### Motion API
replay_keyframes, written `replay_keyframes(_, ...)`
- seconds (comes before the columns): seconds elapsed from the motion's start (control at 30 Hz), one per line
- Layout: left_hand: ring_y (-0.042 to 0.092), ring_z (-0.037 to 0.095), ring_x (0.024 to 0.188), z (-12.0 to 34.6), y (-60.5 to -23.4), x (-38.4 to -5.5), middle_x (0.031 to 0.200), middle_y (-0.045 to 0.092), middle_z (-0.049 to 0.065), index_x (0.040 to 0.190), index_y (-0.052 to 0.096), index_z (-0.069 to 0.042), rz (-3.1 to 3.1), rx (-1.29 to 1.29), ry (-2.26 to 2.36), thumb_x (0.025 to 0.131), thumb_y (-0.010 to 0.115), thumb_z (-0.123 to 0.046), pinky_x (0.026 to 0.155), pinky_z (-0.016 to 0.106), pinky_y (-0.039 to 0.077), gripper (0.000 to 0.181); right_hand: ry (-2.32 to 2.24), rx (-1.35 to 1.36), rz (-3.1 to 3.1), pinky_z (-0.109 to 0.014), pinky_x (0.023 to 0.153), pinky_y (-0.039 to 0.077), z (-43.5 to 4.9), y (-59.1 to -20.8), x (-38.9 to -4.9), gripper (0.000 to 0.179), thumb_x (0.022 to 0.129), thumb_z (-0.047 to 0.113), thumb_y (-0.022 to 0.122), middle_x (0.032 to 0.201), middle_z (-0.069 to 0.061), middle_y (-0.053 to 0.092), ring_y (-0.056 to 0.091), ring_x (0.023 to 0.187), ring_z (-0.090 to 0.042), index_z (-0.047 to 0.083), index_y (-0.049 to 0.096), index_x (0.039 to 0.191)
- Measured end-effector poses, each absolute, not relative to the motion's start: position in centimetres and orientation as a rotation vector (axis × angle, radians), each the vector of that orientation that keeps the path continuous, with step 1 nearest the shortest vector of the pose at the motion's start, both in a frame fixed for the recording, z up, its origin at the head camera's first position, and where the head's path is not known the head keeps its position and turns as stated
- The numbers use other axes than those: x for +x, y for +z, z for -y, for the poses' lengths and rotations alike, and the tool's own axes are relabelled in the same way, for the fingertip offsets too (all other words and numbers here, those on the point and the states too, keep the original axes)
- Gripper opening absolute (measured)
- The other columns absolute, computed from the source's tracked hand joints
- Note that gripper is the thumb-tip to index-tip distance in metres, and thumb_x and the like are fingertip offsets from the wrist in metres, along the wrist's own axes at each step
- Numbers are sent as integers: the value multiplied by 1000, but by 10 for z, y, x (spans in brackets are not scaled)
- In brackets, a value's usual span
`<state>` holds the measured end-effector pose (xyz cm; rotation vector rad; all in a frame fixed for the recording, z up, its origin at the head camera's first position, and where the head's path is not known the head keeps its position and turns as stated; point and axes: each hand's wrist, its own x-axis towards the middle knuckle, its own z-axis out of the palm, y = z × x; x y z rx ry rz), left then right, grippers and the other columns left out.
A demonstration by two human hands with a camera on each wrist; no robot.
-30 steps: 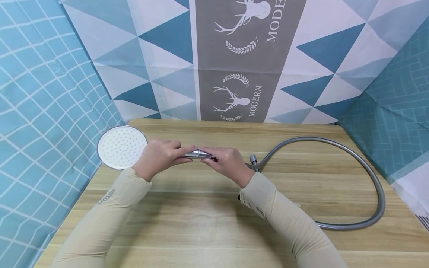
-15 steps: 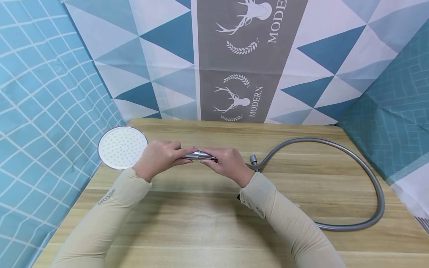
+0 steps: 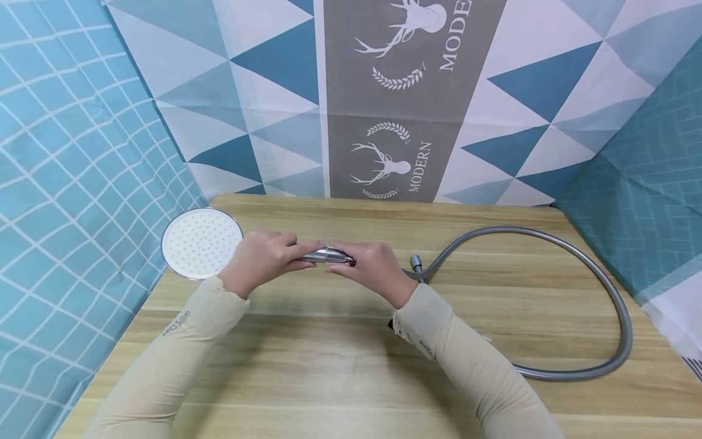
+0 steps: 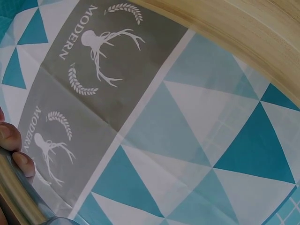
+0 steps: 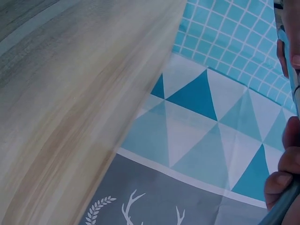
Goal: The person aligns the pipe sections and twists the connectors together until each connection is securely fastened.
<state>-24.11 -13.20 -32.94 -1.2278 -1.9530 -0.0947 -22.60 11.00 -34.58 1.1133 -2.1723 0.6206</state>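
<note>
A round shower head [image 3: 202, 244] with a white nozzle face and chrome rim shows at the left of the head view, face up. My left hand [image 3: 262, 256] grips its chrome handle, thumb and fingers pointing right. At the handle's end, my right hand [image 3: 374, 266] holds the metal hose connector [image 3: 339, 255] between thumb and fingers. Handle and connector meet end to end, in line. In the left wrist view, fingers [image 4: 9, 137] show above the shiny handle [image 4: 28, 199]. Curled fingers [image 5: 281, 173] lie around the hose [image 5: 283, 206] in the right wrist view.
The grey shower hose [image 3: 616, 305] loops across the right side of the wooden table [image 3: 329, 378]. Its other metal end [image 3: 416, 262] lies near the right wrist. Blue grid sheeting [image 3: 71, 183] rises at the left, a patterned backdrop [image 3: 384, 97] behind.
The right thumb and fingers have shifted slightly on the connector, so more of its metal shows. The left hand and the shower head keep their place.
</note>
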Motion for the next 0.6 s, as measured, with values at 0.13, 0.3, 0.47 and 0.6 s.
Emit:
replay_keyframes(0.13, 33, 12, 40, 130, -329, -241, 57, 45, 0, 111, 73, -21, 1926, -1222, -94, 92, 63, -45, 37, 26, 30, 32, 601, 1126, 2101, -25, 61, 54, -112, -348, -228, 37, 78, 19, 82, 97, -5, 75, 72, 77, -13, 8, 74, 112)
replay_keyframes(0.3, 35, 12, 40, 129, -330, -239, 57, 46, 0, 110, 73, -21, 1943, -1223, -104, 84, 73, -41, 37, 25, 31, 33, 603, 1142, 2057, -24, 64, 55, -113, -352, -229, 35, 77, 17, 83, 97, -7, 74, 73, 82, -15, 5, 74, 109)
replay_keyframes(0.47, 36, 12, 40, 129, -329, -240, 58, 47, 1, 112, 73, -21, 1958, -1222, -95, 81, 76, -40, 37, 25, 31, 36, 599, 1144, 2073, -24, 63, 55, -113, -351, -230, 37, 78, 20, 82, 98, -7, 74, 73, 82, -14, 5, 74, 111)
replay_keyframes(0.6, 34, 12, 39, 128, -327, -241, 57, 45, 1, 112, 73, -20, 1949, -1226, -90, 89, 67, -44, 37, 25, 29, 33, 604, 1149, 2092, -24, 62, 55, -114, -349, -229, 38, 80, 20, 80, 100, -7, 74, 73, 81, -13, 6, 72, 114)
